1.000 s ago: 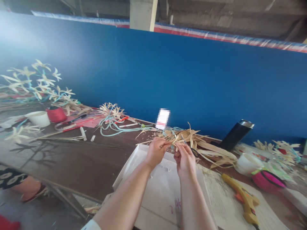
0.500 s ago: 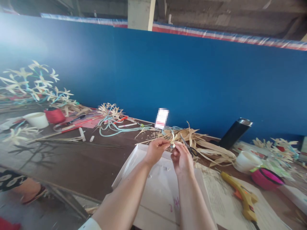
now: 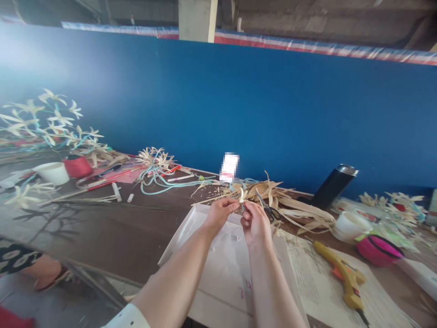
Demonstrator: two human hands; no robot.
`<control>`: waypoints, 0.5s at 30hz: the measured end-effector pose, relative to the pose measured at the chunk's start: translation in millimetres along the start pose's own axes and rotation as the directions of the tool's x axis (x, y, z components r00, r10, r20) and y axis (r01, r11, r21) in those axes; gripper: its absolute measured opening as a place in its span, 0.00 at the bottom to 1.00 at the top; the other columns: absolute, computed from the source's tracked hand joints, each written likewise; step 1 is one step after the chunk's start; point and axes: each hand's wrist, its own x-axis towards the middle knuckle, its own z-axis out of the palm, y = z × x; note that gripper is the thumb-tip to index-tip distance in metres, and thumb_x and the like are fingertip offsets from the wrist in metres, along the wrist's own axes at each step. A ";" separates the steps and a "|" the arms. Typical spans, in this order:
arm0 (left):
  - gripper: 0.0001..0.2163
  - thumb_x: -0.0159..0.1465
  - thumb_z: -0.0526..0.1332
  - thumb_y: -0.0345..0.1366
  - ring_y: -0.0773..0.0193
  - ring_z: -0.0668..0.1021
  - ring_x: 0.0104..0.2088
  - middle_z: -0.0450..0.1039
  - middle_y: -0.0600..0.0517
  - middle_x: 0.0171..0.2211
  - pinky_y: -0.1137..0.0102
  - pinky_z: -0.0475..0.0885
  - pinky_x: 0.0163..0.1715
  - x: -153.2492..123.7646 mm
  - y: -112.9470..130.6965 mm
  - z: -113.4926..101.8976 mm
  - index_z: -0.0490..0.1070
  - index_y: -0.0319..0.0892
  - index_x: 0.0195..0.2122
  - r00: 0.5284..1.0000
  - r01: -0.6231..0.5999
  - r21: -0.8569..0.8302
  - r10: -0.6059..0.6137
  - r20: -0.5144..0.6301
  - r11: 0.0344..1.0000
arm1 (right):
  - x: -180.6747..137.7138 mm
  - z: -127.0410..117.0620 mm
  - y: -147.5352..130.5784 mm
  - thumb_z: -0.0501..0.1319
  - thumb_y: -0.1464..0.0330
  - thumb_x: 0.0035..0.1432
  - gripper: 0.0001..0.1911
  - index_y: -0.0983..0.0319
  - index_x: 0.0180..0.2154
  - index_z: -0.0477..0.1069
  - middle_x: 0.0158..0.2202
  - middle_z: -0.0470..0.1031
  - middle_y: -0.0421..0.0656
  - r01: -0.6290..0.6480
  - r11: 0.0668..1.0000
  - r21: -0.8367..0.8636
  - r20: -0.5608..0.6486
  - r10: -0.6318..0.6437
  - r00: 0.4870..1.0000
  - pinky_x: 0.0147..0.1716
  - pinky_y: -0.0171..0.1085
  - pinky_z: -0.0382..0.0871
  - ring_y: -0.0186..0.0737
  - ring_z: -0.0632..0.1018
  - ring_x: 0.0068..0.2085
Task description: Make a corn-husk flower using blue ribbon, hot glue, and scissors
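Between my fingertips is a small pale husk flower [image 3: 242,196], its petals pointing upward. My left hand [image 3: 221,213] pinches it from the left, fingers closed. From the other side my right hand [image 3: 255,221] pinches its base, with the fingers curled. Both hands are raised over a white shallow box [image 3: 218,264]. Just behind them lie dried corn husks [image 3: 273,191], and black-handled scissors [image 3: 271,212] rest beside my right hand.
A yellow glue gun [image 3: 344,273] lies on printed paper at right, near a white cup [image 3: 351,226], a pink pouch [image 3: 378,250] and a tilted black flask [image 3: 336,187]. Husk flowers on stems [image 3: 54,116] stand at left. A blue panel [image 3: 218,100] closes off the back.
The flower has turned slightly between my fingertips, its petals now more upright. Both hands stay close together, shifted slightly left in view.
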 end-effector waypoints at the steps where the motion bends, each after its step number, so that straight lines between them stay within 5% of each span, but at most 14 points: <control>1: 0.12 0.48 0.68 0.39 0.69 0.71 0.28 0.73 0.52 0.27 0.72 0.63 0.33 0.5 -1.7 -0.3 0.76 0.38 0.31 1.000 -0.001 -0.016 0.002 0.006 1.000 | 0.1 0.3 0.4 0.68 0.70 0.37 0.11 0.64 0.24 0.68 0.22 0.67 0.35 -0.004 1.000 0.007 -0.001 0.004 1.000 0.12 0.24 0.48 0.22 0.60 0.17; 15: 0.11 0.46 0.70 0.36 0.73 0.67 0.26 0.70 0.54 0.24 0.74 0.58 0.30 -3.0 2.1 5.5 0.73 0.37 0.27 0.996 0.062 -0.340 -0.037 0.079 0.939 | -3.8 6.6 3.0 0.68 0.71 0.38 0.17 0.62 0.33 0.66 0.21 0.65 0.32 -0.014 0.994 0.106 0.071 0.007 0.997 0.13 0.24 0.48 0.22 0.58 0.17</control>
